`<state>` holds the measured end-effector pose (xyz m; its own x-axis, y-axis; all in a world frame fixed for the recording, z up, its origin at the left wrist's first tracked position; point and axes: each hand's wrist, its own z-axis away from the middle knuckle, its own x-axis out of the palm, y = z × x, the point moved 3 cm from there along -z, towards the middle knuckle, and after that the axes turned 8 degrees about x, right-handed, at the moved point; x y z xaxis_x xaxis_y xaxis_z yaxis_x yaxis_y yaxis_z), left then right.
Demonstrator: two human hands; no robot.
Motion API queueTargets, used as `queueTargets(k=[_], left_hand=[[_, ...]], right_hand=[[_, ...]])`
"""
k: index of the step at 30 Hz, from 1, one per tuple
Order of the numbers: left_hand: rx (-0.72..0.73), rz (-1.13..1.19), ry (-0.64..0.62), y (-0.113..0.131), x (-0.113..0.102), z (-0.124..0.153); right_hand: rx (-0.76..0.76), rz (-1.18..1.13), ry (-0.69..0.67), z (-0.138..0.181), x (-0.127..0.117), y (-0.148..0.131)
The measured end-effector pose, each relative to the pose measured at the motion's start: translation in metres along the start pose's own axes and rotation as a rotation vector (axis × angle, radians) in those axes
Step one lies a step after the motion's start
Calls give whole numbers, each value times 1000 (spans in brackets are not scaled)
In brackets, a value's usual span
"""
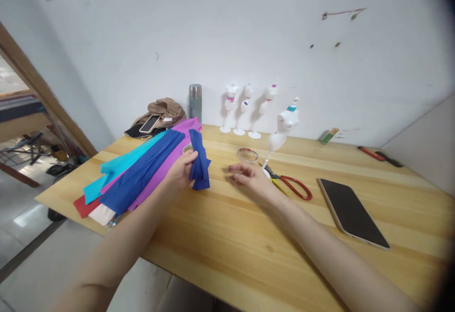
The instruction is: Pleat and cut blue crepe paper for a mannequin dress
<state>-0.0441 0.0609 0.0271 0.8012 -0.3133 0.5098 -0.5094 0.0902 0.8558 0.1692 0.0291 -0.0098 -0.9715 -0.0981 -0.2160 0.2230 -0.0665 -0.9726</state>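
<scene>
My left hand is closed on a pleated dark-blue strip; whether it is cloth or crepe paper I cannot tell. A roll of tape shows just behind that hand. My right hand hangs over the table with fingers loosely bent and apart, nothing in them. Close by it stands a small white dress-form mannequin with a teal band at its neck. Red-handled scissors and a yellow-handled tool lie beside its base. Sheets in blue, cyan and purple overlap on the left.
Several small mannequins line the wall beside a grey flask. A clear ring-shaped roll lies mid-table. A tablet is at right, with a red-and-black tool beyond. Brown cloth and a phone sit back left.
</scene>
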Motion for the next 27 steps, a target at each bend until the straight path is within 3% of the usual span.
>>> queueTargets(k=[7,12,16,22,27], left_hand=[[-65,47,17,-12,14,10],[-110,48,50,-18,20,17],[-104,-99,87,-20,19,18],[206,-480,193,-18,24,21],[332,-668,156,-29,31,25]], right_hand=[[-65,9,-50,19,31,-16],[-57,-91,93,21,26,-21],[-42,-151,107,22,24,-24],[-17,-248,33,31,34,-33],[-8,-256,13,33,37,-38]])
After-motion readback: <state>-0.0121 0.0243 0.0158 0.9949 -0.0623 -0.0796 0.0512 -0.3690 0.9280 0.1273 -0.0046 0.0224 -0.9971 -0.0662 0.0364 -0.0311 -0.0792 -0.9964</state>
